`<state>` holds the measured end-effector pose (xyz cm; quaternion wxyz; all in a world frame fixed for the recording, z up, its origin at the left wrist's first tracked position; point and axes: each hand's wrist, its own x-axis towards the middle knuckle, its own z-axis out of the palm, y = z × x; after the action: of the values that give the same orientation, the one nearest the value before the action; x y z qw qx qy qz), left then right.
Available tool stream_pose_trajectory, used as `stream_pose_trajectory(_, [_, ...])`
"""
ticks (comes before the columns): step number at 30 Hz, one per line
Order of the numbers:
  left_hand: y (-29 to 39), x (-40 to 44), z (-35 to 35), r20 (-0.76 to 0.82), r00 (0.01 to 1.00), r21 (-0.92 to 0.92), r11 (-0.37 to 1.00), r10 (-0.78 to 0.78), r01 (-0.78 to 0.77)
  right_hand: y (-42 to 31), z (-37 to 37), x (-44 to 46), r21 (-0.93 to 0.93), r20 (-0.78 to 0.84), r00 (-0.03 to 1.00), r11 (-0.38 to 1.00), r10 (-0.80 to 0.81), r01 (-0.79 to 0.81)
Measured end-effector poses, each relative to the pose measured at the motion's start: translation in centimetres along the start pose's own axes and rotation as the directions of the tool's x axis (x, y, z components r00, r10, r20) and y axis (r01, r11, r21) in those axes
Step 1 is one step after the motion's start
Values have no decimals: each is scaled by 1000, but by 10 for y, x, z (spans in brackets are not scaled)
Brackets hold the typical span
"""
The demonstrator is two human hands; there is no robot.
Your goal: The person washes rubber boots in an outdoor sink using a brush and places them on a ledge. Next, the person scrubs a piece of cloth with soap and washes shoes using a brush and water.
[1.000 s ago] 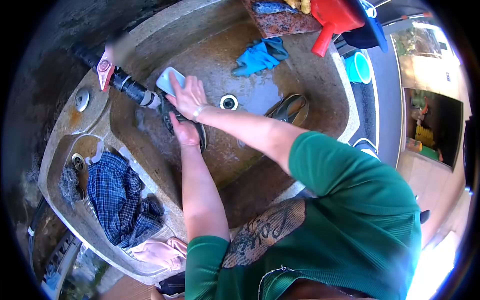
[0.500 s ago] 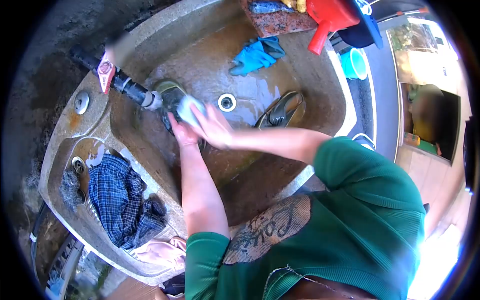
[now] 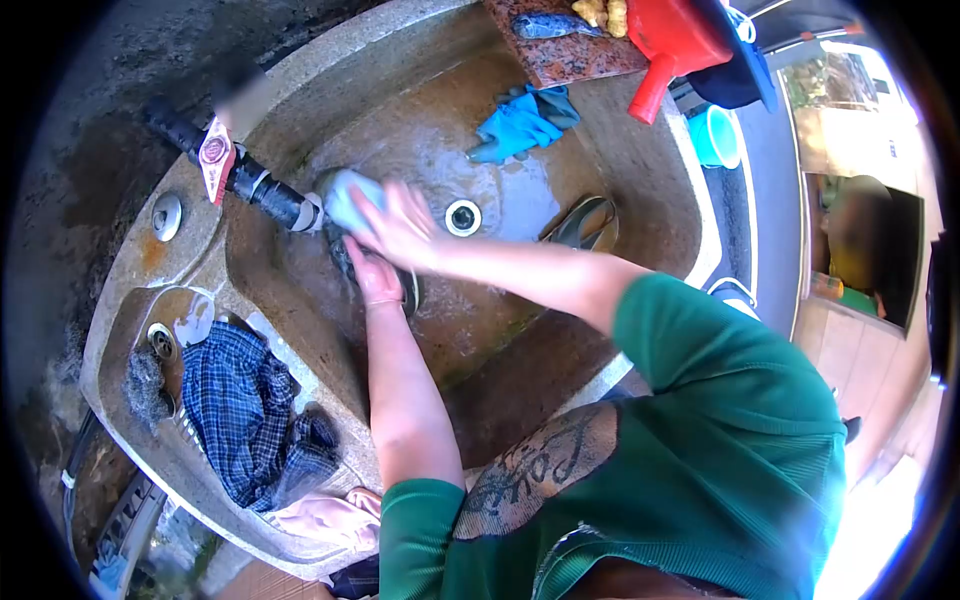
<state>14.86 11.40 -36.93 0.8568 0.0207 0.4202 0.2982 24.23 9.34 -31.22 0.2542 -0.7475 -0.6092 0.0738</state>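
Observation:
My left hand (image 3: 374, 276) is closed on a dark shoe (image 3: 340, 252) under the tap's mouth in the stone sink (image 3: 480, 350). Much of that shoe is hidden by my hands; part of its edge shows right of my left wrist. In my right hand (image 3: 408, 228) is a pale blue-white scrubber (image 3: 352, 200), pressed against the shoe; motion blurs it, and I cannot make out its exact kind. A second dark shoe (image 3: 580, 225) lies in the basin, to the right of the round drain (image 3: 463, 217).
The black tap (image 3: 265, 192) with its pink handle (image 3: 216, 160) juts over the basin. Blue gloves (image 3: 520, 125) lie at the back. A red scoop (image 3: 680, 50) sits on the right rim. Plaid cloth (image 3: 235, 400) fills the left compartment. A turquoise bucket (image 3: 714, 137) stands beyond.
My right hand and the pale scrubber have moved left and up along the shoe. The whole view has shifted slightly. My left hand stays on the shoe.

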Motion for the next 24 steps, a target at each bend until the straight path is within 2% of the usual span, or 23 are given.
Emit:
stream_pose_trajectory(1, [-6,7,-5,76,994,9,996,83,-83,-2,6,43,-35,19,996,996,86,-86])
stream_pose_trajectory(2, [-2,2,2,28,996,43,995,90,-91,-5,12,68,-58,-66,994,995,83,-87])
stream_pose_trajectory(3, [2,-5,8,-23,995,77,993,96,-94,-7,15,70,-178,-29,997,981,67,-72])
stream_pose_trajectory(4, [5,-7,10,-91,993,156,986,71,-57,-4,10,63,-127,10,993,985,120,-118])
stream_pose_trajectory(5, [9,-5,3,-62,997,166,985,48,-37,-1,-3,55,-82,43,985,983,166,-162])
stream_pose_trajectory(6, [16,-12,8,-52,997,161,986,58,-48,6,-18,47,-141,31,986,977,165,-159])
stream_pose_trajectory(7, [20,-21,11,1,998,396,916,61,-56,13,-33,36,-201,26,986,967,165,-156])
stream_pose_trajectory(8, [22,-31,10,43,998,611,789,48,-64,23,-36,24,-203,-103,992,975,71,-90])
stream_pose_trajectory(9, [19,-38,10,199,975,703,679,98,-211,28,-41,17,-173,-117,993,984,10,-30])
stream_pose_trajectory(10, [12,-43,12,152,983,425,891,101,-157,29,-41,13,-175,-35,999,984,-1,-5])
stream_pose_trajectory(11, [8,-45,17,110,989,93,990,97,-107,28,-39,12,-173,42,999,985,-17,24])
stream_pose_trajectory(12, [3,-39,11,98,995,-35,999,-11,14,22,-36,7,-195,45,999,981,-10,18])
stream_pose_trajectory(13, [-7,-29,3,-40,999,12,1000,26,-25,12,-32,-4,-218,51,999,976,5,6])
stream_pose_trajectory(14, [-11,-30,0,-82,996,-33,999,38,-41,-8,-43,-24,-147,124,985,984,118,-100])
stream_pose_trajectory(15, [-14,-28,2,-118,992,-84,995,50,-60,-20,-44,-56,-168,85,985,977,150,-135])
stream_pose_trajectory(17, [-14,-26,-3,-53,995,-231,970,-89,75,-20,-45,-84,-109,241,969,994,49,-24])
stream_pose_trajectory(18, [-16,-26,-3,1,1000,-186,982,20,-20,-10,-39,-64,-216,129,985,966,-113,139])
stream_pose_trajectory(19, [-16,-25,-4,60,990,-138,983,127,-118,-1,-29,-35,-222,100,980,956,-174,192])
stream_pose_trajectory(21, [-8,-10,5,104,986,-247,964,127,-98,-1,-12,25,-245,100,992,965,-75,98])
stream_pose_trajectory(22, [-2,-11,18,65,985,-227,964,158,-140,-2,-10,32,-245,106,990,962,-93,116])
stream_pose_trajectory(23, [-1,-21,25,14,985,-198,966,172,-166,-6,-10,28,-265,91,995,962,-44,67])
stream_pose_trajectory(24, [-6,-17,15,-51,991,-209,970,120,-128,-16,-10,15,-281,71,997,960,36,-14])
